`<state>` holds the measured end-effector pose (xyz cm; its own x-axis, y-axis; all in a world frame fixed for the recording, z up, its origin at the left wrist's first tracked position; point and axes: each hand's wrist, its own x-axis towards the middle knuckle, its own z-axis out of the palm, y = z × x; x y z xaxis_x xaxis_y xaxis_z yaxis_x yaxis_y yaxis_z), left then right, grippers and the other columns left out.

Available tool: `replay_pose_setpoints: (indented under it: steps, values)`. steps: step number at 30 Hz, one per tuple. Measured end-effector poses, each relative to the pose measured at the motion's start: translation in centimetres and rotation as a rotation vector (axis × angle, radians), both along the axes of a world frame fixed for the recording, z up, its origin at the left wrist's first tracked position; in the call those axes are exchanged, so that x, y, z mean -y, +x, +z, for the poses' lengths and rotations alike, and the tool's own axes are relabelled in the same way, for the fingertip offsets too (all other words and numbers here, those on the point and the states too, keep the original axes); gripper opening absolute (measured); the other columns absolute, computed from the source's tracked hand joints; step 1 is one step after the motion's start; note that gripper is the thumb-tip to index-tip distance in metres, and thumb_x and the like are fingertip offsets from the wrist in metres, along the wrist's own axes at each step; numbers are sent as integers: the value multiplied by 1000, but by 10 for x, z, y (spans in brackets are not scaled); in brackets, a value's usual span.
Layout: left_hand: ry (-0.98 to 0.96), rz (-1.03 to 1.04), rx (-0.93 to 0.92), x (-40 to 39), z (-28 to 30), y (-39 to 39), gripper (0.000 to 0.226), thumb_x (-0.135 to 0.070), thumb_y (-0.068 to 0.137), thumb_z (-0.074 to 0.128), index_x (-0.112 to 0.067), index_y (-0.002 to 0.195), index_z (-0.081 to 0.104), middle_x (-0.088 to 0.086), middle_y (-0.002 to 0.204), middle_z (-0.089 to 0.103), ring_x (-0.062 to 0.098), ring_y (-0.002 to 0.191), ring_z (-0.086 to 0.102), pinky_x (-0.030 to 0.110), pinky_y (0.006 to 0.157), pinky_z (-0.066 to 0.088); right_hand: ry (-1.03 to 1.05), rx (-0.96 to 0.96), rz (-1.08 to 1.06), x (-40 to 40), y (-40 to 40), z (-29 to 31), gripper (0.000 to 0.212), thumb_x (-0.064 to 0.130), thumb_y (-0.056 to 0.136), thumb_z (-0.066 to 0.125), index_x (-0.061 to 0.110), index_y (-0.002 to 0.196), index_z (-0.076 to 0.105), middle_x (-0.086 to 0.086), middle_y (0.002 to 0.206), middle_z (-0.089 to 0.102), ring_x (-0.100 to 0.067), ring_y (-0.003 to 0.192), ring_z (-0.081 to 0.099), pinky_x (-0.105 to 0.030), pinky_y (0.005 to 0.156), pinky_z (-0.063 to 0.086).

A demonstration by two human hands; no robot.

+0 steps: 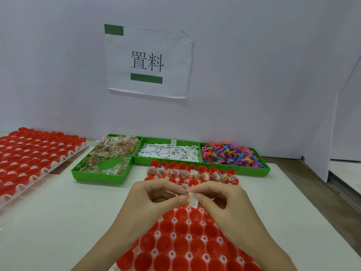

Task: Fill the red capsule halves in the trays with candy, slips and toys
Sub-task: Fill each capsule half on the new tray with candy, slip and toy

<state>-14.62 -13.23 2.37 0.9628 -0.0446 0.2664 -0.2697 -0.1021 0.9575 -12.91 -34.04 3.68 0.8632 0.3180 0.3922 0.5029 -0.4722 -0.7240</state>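
Head view: filling step in hand; left hand (154, 194) and right hand (220, 198) pinched small bundle (190, 199) of candy packet and white slip between fingertips, held just above near tray (172, 236) of red capsule halves (182, 227); far row (192, 174) already filled; next move likely called for lowering bundle into empty half directly below; toys bin (232, 153) well beyond hands.

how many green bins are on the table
3, side by side along the wall: the candy bin on the left, the slip bin in the middle, the toy bin on the right. None appears hidden.
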Motion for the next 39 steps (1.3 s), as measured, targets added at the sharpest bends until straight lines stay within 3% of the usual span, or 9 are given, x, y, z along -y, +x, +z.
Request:
replay_pose_setpoints:
  steps: [4, 11, 17, 22, 27, 30, 32, 36, 39]
  values:
    - [6, -3, -18, 2, -4, 2, 17, -22, 74, 89, -17, 89, 82, 8, 86, 79, 23, 79, 78, 22, 72, 59, 18, 9, 23, 1, -4, 0, 19, 26, 94, 71, 42, 100, 77, 28, 92, 74, 2, 92, 70, -16, 79, 55]
    - [-56, -47, -30, 5, -10, 2, 27, -27, 73, 90, -17, 96, 81, 12, 90, 79, 28, 85, 78, 28, 79, 62, 111, -43, 24, 3, -4, -1, 10, 22, 89, 78, 32, 90, 76, 14, 82, 76, -4, 81, 74, -15, 74, 56]
    - [-10, -67, 1, 7, -9, 0, 14, -25, 78, 86, -22, 91, 83, 9, 89, 79, 24, 84, 77, 26, 78, 62, 18, -97, 57, 10, -2, 2, 13, 27, 98, 66, 34, 94, 77, 11, 87, 75, -9, 87, 72, -29, 81, 59]
    - [-2, -9, 16, 1, -9, 3, 8, -22, 81, 83, -20, 88, 79, 8, 86, 77, 21, 82, 74, 23, 77, 58, 25, -86, -75, 25, 18, 12, 17, 18, 98, 65, 32, 98, 75, 12, 84, 76, -5, 79, 73, -18, 73, 57]
    - [-12, 23, 33, -6, -11, 8, 11, -10, 87, 78, -21, 87, 77, 9, 88, 76, 23, 83, 73, 23, 76, 57, -223, -3, -257, 36, 83, 14, 13, 18, 97, 67, 30, 95, 73, 13, 73, 73, -1, 68, 69, -15, 68, 56]
    - [-25, 39, 41, -10, -10, 9, 14, -8, 88, 77, -22, 86, 77, 9, 87, 75, 18, 81, 72, 18, 74, 55, -399, 52, -329, 45, 131, 16, 11, 14, 96, 69, 19, 101, 76, 2, 92, 77, 6, 71, 60, -19, 79, 54]
    - [-42, 55, 42, -12, -10, 11, 14, -8, 89, 77, -22, 85, 77, 8, 88, 75, 17, 81, 71, 17, 74, 55, -510, 55, -323, 50, 157, 17, 13, 11, 96, 67, 16, 102, 77, -5, 102, 77, -1, 75, 62, -25, 83, 55]
    - [-70, 95, 38, -18, -9, 14, 13, -8, 88, 77, -21, 85, 77, 7, 89, 76, 20, 82, 72, 20, 76, 57, -753, 90, -253, 54, 186, 16, 17, 10, 96, 67, 14, 109, 78, -7, 121, 72, -21, 103, 70, -36, 93, 56]
    - [-63, 131, 39, -22, -9, 17, 14, -6, 87, 78, -19, 84, 77, 7, 90, 76, 22, 82, 72, 23, 77, 58, -863, 97, -206, 54, 197, 15, 15, 17, 92, 74, 17, 105, 79, -6, 118, 71, -22, 99, 69, -35, 86, 56]
